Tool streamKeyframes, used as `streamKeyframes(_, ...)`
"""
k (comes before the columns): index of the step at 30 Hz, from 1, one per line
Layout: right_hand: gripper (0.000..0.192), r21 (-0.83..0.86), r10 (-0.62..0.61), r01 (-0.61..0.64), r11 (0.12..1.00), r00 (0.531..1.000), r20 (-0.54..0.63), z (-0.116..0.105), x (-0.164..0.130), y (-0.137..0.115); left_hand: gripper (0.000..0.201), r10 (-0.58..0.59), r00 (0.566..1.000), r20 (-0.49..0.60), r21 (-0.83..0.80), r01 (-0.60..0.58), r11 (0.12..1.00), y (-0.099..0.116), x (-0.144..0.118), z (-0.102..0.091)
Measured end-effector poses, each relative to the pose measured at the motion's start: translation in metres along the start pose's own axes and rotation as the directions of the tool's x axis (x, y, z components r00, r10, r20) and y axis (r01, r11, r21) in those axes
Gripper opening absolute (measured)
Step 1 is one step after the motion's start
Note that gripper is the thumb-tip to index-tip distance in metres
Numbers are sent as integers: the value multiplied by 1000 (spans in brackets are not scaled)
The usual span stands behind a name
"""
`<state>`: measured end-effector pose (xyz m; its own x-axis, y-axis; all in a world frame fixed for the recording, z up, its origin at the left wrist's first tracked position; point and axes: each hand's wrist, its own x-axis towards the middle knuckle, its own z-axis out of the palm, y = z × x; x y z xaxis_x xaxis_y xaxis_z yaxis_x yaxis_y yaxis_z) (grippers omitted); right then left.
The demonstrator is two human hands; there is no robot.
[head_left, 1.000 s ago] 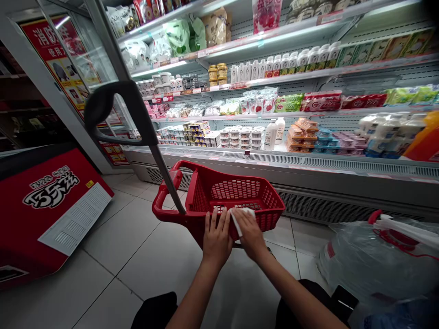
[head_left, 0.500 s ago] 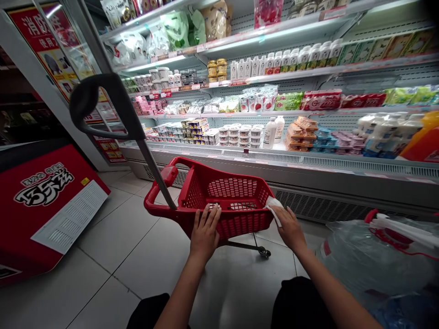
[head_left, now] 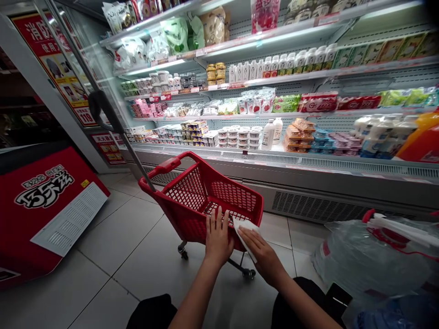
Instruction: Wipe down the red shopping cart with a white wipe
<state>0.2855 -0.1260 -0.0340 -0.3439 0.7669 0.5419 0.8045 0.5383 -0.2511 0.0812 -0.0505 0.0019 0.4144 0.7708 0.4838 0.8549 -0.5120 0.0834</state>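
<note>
Left hand (head_left: 218,238) flat on near wall of red basket (head_left: 192,194), grip released. Right hand (head_left: 262,249) presses white cloth (head_left: 244,227) against same wall, fingers extended over it. Basket tilted on floor tiles (head_left: 130,246). Beyond: chilled shelves (head_left: 274,151).

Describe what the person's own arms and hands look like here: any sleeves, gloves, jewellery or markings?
Both forearms are bare up to the bottom edge of the picture; no sleeve shows. The left hand and the right hand wear no gloves, and no ring, watch, bracelet or marking shows on either. Fingernails look short and unpainted. Below the arms, the knees are covered in dark cloth.
</note>
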Motion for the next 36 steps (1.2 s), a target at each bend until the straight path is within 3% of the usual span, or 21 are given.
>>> streamKeyframes(4,90,76,-133,126,989,987,92,-6,-17,14,89,12,999,38,-2,-12,1000,-21,-16,-13)
streamKeyframes(7,84,88,-119,110,990,987,111,-7,-19,42,78,-34,999,39,6,34,999,-37,-23,-16)
streamKeyframes(12,77,87,-73,64,994,992,100,2,20,83,92,-243,965,-100,-46,240,970,-29,-21,3)
streamKeyframes(15,67,84,-12,10,996,1000,25,13,44,89,94,-302,944,-135,-79,294,953,-19,-16,11)
streamKeyframes(19,50,181,114,-102,978,992,-55,28,48,81,93,-333,939,-89,-103,324,941,-17,-12,14)
streamKeyframes(23,39,322,322,-285,903,945,-65,12,45,87,88,-318,947,-46,-123,310,943,-22,-16,11)
streamKeyframes(26,43,301,475,-410,861,859,-189,-17,55,100,87,-298,954,-32,-157,290,944,-27,-18,9)
streamKeyframes(28,48,205,445,-398,894,840,-310,-30,62,106,86,-281,959,-15,-173,275,946,-29,-17,8)
streamKeyframes(30,67,60,286,-282,958,904,-319,-30,63,106,86,-267,964,4,-180,264,948,-32,-16,7)
streamKeyframes(32,90,-54,113,-128,990,968,-226,-17,56,100,85,-260,965,17,-181,259,949,-34,-15,7)
streamKeyframes(34,104,-91,46,-60,994,987,-151,3,43,88,84,-254,967,25,-177,254,951,-38,-14,6)
streamKeyframes(36,110,-85,64,-75,994,989,-131,22,31,68,83,-245,969,34,-174,247,953,-42,-13,5)
